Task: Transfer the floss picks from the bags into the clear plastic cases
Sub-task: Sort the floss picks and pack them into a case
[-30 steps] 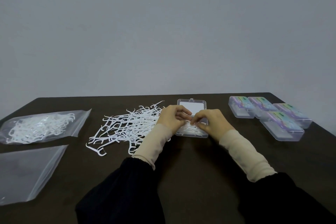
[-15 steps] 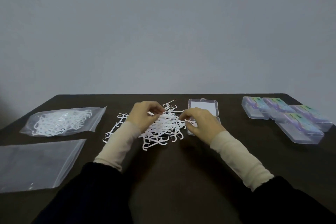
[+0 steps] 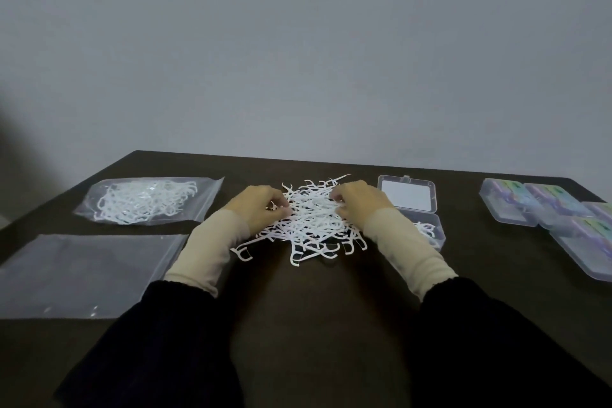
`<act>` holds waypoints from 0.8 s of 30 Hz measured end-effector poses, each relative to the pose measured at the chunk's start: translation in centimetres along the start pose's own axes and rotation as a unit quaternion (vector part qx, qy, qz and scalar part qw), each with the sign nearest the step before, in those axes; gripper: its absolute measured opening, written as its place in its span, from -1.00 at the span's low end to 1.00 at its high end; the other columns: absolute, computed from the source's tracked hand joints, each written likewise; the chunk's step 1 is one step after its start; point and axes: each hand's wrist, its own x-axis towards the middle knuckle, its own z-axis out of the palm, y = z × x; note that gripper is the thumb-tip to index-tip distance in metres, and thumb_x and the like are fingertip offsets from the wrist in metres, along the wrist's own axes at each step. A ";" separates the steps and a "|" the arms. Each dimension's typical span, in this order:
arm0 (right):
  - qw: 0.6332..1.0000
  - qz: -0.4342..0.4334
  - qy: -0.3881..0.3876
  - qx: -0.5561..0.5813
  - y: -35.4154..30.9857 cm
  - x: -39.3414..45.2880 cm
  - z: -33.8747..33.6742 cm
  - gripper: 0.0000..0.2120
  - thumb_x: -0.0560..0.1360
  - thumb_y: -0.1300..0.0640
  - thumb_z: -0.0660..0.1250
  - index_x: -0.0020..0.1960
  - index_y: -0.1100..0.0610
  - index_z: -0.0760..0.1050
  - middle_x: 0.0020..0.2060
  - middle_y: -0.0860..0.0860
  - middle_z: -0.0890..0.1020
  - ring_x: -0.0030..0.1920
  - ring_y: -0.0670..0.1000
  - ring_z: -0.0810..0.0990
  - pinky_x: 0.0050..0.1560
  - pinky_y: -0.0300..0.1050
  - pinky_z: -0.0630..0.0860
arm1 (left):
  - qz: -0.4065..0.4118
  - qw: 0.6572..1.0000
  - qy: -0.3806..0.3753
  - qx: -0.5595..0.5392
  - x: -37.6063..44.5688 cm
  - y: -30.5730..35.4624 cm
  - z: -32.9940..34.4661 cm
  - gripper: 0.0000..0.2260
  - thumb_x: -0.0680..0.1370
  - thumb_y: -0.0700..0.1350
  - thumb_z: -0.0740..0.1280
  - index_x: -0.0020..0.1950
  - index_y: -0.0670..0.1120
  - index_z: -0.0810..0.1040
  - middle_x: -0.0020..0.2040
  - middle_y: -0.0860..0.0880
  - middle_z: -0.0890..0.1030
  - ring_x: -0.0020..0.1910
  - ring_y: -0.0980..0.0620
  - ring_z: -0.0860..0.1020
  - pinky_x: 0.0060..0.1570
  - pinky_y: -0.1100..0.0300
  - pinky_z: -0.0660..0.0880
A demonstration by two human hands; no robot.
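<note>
A loose pile of white floss picks (image 3: 311,225) lies on the dark table between my hands. My left hand (image 3: 258,209) rests on the pile's left edge, fingers curled into the picks. My right hand (image 3: 357,205) presses on the pile's right side, fingertips buried among picks. Just right of it sits an open clear plastic case (image 3: 410,205), lid tilted back, with a few picks in its base, partly hidden by my right wrist. A full zip bag of picks (image 3: 149,200) lies at the far left.
An empty flat zip bag (image 3: 82,272) lies at the near left. Several closed clear cases with coloured labels (image 3: 549,212) are grouped at the right edge. A grey wall stands behind the table's far edge.
Both hands moved left from the open case onto the loose pile. The view shifted, so the case and the closed cases now sit further right.
</note>
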 end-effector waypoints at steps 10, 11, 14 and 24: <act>0.996 -0.024 0.081 -0.027 0.1 0.3 -0.4 -0.83 0.49 0.10 0.34 0.08 0.03 0.56 0.04 -0.02 0.62 0.14 0.04 0.50 0.26 -0.02 0.24 | -0.006 0.999 -0.030 -0.032 -0.1 1.2 0.6 -0.51 0.29 0.07 0.54 0.15 -0.07 0.57 -0.02 0.03 0.46 -0.03 0.10 0.43 -0.02 0.29 0.35; 0.996 -0.023 0.084 -0.028 0.1 0.3 -0.4 -0.84 0.48 0.10 0.35 0.07 0.02 0.56 0.03 -0.03 0.62 0.14 0.04 0.50 0.28 -0.01 0.21 | -0.005 0.999 -0.022 -0.043 -0.1 1.2 0.7 -0.56 0.31 0.04 0.54 0.12 -0.08 0.59 -0.06 0.02 0.48 -0.06 0.10 0.45 -0.06 0.30 0.34; 0.996 -0.031 0.081 -0.028 0.2 0.3 -0.4 -0.82 0.50 0.10 0.34 0.10 0.02 0.55 0.06 -0.02 0.62 0.14 0.05 0.52 0.24 -0.02 0.29 | 0.002 0.997 0.007 -0.070 0.0 1.1 0.8 -0.71 0.35 -0.07 0.53 0.02 -0.10 0.63 -0.10 -0.02 0.56 -0.12 0.08 0.49 -0.13 0.32 0.36; 0.994 -0.018 0.081 0.076 1.2 0.8 -0.9 -0.76 0.44 0.15 0.42 0.10 0.15 0.59 -0.01 0.10 0.64 0.01 0.11 0.58 -0.01 -0.11 0.47 | 0.011 0.996 0.089 -0.025 0.3 1.4 0.5 -0.84 0.42 -0.10 0.47 -0.06 -0.14 0.67 -0.13 -0.11 0.65 -0.10 -0.09 0.58 -0.03 0.09 0.52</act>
